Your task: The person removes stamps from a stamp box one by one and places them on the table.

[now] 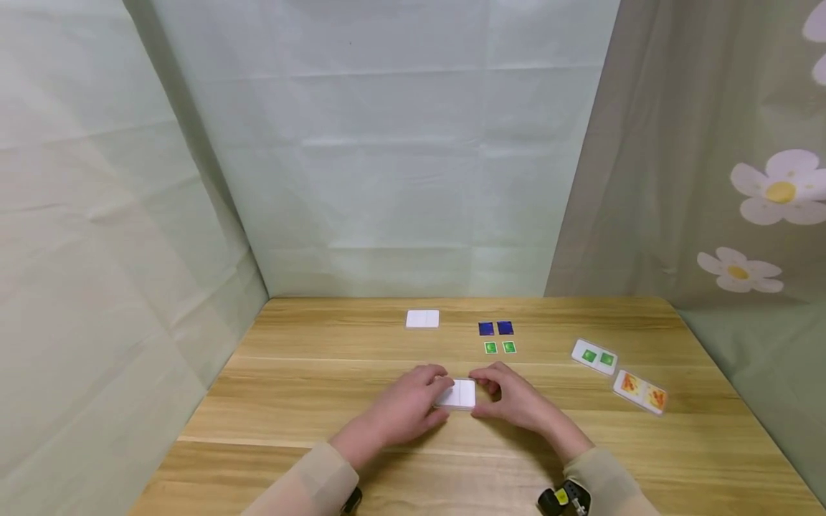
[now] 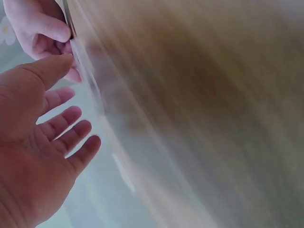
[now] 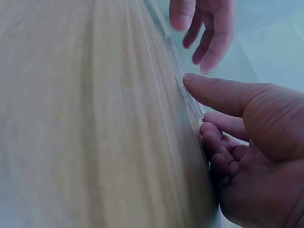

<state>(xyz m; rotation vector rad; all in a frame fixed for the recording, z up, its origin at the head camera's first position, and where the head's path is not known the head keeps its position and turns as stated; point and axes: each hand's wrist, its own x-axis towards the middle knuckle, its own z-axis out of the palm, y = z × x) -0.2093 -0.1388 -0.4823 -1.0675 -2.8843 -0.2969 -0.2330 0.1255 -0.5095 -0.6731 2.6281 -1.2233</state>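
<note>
In the head view a white rounded card [image 1: 461,394], or a thin stack of them, lies on the wooden table between my hands. My right hand [image 1: 516,400] holds its right end, thumb at the near corner and index finger at the far one. The other fingers of that hand [image 3: 256,142] are curled in the right wrist view. My left hand [image 1: 409,405] is at the card's left end, its fingers reaching over that edge. Loosely spread fingers show on the left hand [image 2: 42,128] in the left wrist view.
Another white card [image 1: 422,319] lies farther back. Two dark blue tiles [image 1: 495,328] and two small green tiles [image 1: 500,347] lie to its right. At the right are a card with green squares [image 1: 594,357] and one with orange pictures [image 1: 640,392]. Cloth walls [image 1: 400,179] stand behind.
</note>
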